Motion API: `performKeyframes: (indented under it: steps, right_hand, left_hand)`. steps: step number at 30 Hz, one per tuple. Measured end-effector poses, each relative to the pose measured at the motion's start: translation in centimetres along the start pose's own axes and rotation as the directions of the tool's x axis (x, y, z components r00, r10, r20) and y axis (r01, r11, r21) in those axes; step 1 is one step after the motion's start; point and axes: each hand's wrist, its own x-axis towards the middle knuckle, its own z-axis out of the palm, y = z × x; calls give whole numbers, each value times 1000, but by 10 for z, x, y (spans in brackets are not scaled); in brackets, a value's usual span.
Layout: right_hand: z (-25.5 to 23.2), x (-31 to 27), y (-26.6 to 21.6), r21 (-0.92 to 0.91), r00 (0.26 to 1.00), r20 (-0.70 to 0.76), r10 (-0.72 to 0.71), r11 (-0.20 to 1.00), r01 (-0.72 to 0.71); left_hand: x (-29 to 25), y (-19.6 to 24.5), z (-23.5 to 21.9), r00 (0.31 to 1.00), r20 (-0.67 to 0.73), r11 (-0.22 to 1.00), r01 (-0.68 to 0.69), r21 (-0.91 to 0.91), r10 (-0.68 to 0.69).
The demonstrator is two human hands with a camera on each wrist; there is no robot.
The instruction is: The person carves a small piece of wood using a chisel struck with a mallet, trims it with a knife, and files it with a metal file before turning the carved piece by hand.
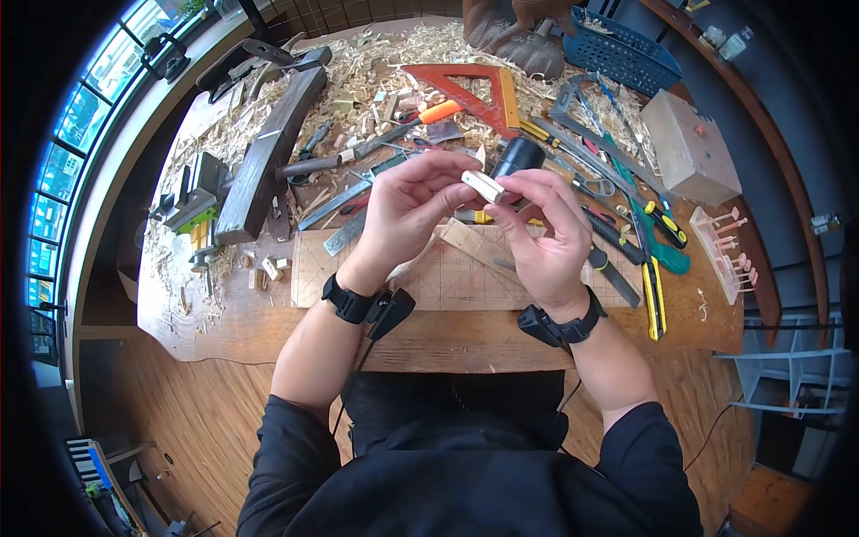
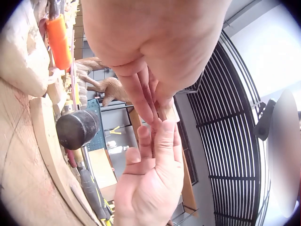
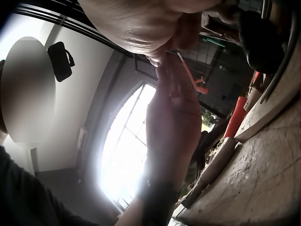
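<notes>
A small pale wooden piece (image 1: 483, 185) is held up above the bench between both hands. The left hand (image 1: 413, 210) pinches its left end with thumb and fingers. At its right end, the right hand (image 1: 548, 234) grips it with thumb and index finger. In the left wrist view, the piece (image 2: 167, 113) is mostly covered by the fingers of the left hand (image 2: 153, 52) and the right hand (image 2: 153, 181). The right wrist view shows the left hand (image 3: 173, 113) meeting the right hand (image 3: 141, 23), with the piece largely hidden.
Behind the hands lie a black mallet head (image 1: 519, 156), a red triangular square (image 1: 461, 85) and many shavings. A cutting board (image 1: 358, 291) lies below them. Files and yellow-handled knives (image 1: 656, 300) are at right; a long dark plane (image 1: 268, 161) and a vise (image 1: 192, 192) stand left.
</notes>
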Motion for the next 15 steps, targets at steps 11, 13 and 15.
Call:
performKeyframes:
  steps: [11,13,15]
  right_hand:
    - [-2,0,-2,-30,999,7,-43,999,43]
    - [-3,0,-1,-31,999,9,-45,998,45]
    - [-2,0,-1,-33,999,10,-45,998,45]
  left_hand:
    - [0,-1,5,995,78,964,44,262,-67]
    - [0,-1,6,995,68,983,56,172,-68]
    - [0,-1,5,994,74,983,62,174,-75]
